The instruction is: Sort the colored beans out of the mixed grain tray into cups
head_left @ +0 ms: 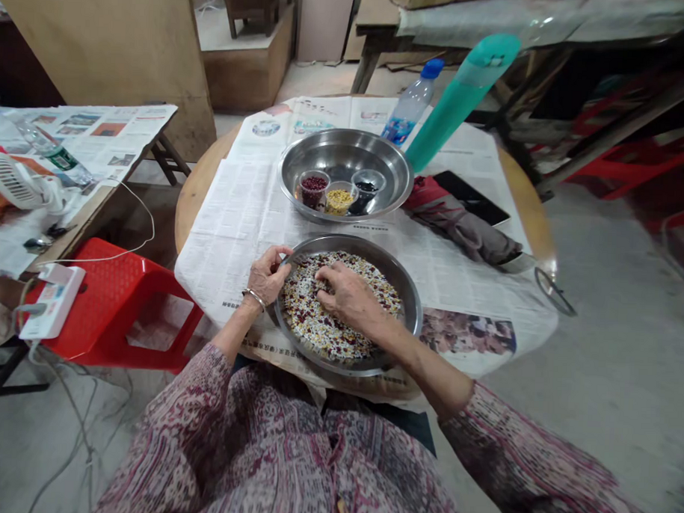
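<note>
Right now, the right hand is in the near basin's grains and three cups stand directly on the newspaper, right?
Not quite: the head view shows the three cups inside the far basin. The right hand is indeed in the grains of the near basin.

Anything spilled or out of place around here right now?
No clear spill: the mixed grains look contained in the near basin. One oddity, off to the left: a white power strip perches at the edge of a red stool, where it could perhaps get knocked off.
</note>
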Motion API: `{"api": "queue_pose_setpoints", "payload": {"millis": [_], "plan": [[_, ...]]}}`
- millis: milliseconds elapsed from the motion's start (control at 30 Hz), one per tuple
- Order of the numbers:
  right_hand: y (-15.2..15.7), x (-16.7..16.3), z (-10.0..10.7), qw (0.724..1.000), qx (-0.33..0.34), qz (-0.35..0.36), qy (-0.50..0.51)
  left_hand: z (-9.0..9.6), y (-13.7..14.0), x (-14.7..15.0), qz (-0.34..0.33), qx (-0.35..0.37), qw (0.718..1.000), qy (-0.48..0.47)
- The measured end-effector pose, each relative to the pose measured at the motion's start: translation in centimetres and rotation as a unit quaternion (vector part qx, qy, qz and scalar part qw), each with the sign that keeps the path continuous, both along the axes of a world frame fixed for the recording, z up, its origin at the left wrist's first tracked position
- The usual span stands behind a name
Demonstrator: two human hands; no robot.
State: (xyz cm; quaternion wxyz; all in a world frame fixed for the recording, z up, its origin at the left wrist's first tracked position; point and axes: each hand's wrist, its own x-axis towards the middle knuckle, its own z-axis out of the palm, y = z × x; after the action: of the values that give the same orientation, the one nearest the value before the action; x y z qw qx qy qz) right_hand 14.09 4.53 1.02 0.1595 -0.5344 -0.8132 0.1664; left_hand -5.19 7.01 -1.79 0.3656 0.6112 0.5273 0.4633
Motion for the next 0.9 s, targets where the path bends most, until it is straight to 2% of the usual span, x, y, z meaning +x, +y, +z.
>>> {"api": "queue_pose_setpoints", "payload": {"millis": [100, 167, 267, 367, 433, 500, 600, 667, 833, 900], "plan": [[-0.8, -0.7, 0.2, 0.993, -0.086, 0.049, 0.067, -0.1, 0.0, 0.0, 0.002, 0.004, 1.0, 0.003], [-2.1, -0.8, 0.4, 0.985, -0.109, 0.086, 0.102, -0.1, 0.0, 0.0, 0.002, 0.003, 1.0, 0.009], [-4.3, -1.0, 0.5, 0.976, -0.091, 0.166, 0.106, -0.1, 0.0, 0.0, 0.004, 0.005, 1.0, 0.013], [-5.4, -0.8, 0.7, 0.976, -0.066, 0.207, 0.022, -0.2, 0.0, 0.1, 0.005, 0.007, 1.0, 0.007], [-5.1, 0.0, 1.0, 0.982, -0.049, 0.176, -0.051, -0.2, 0.1, 0.1, 0.005, 0.006, 1.0, 0.002], [-4.4, 1.4, 1.4, 0.989, -0.024, 0.111, -0.094, -0.2, 0.1, 0.0, 0.004, 0.003, 1.0, -0.003], [-3.3, 3.7, 1.7, 0.994, 0.019, 0.001, -0.107, -0.2, 0.0, 0.0, 0.004, -0.002, 1.0, -0.001], [-2.8, 4.6, 1.4, 0.994, 0.021, -0.038, -0.102, -0.2, 0.0, 0.0, 0.006, -0.002, 1.0, 0.003], [-2.0, 3.5, -0.1, 1.0, -0.018, -0.007, -0.012, -0.1, 0.0, 0.0, 0.009, 0.002, 1.0, 0.002], [-1.9, 2.6, -0.1, 0.998, -0.059, 0.005, 0.031, -0.1, 0.0, 0.1, 0.009, -0.002, 1.0, 0.001]]}}
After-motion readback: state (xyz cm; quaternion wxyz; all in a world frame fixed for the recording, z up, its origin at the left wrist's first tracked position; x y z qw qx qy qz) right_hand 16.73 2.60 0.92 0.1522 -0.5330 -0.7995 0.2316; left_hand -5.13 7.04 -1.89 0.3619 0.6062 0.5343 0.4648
